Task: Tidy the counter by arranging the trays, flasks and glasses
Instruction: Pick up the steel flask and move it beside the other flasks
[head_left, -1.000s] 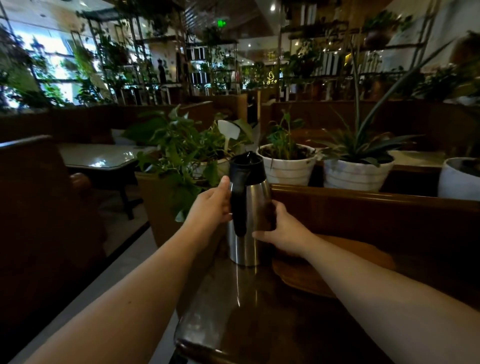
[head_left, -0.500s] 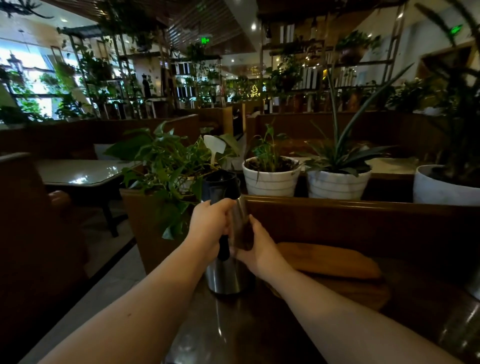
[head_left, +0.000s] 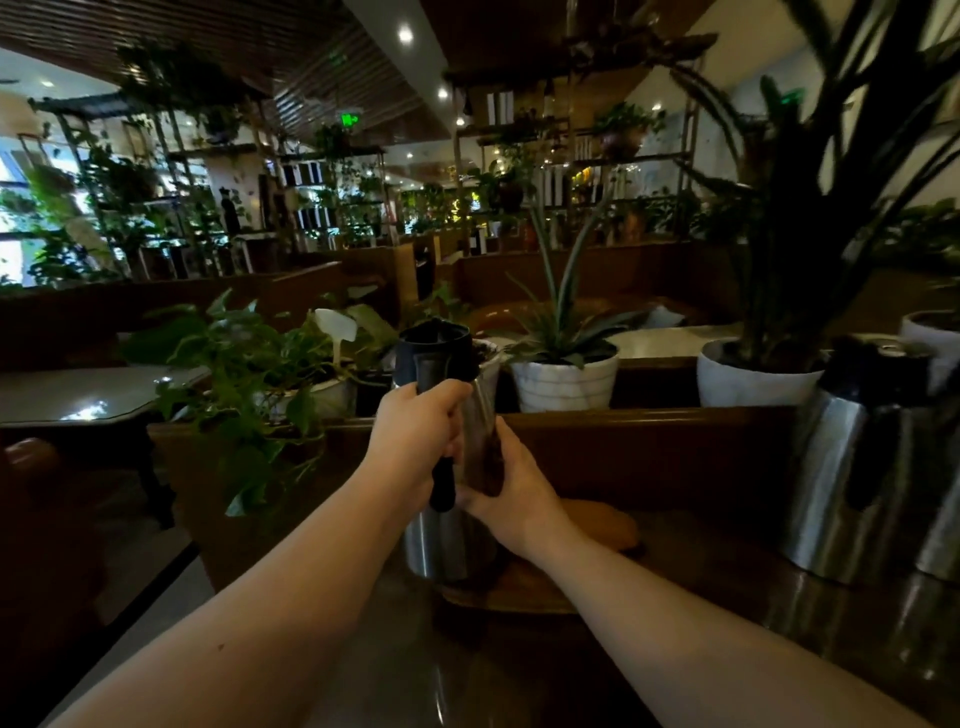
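Observation:
A steel flask with a black lid and handle stands at the left end of the dark counter, its base on the edge of a wooden tray. My left hand grips the black handle. My right hand holds the flask's right side, fingers curled round the body. A second steel flask stands on the counter at the far right, with part of another one beside it at the frame edge. No glasses are in view.
A wooden ledge runs behind the counter with white plant pots on it. A leafy plant sits in a planter to the left. Beyond it are a glass-topped table and dark seating.
The view has swung right, bringing the second flask into sight. My left hand has moved from the flask's side onto its handle. The flask now sits with its base on the tray's edge.

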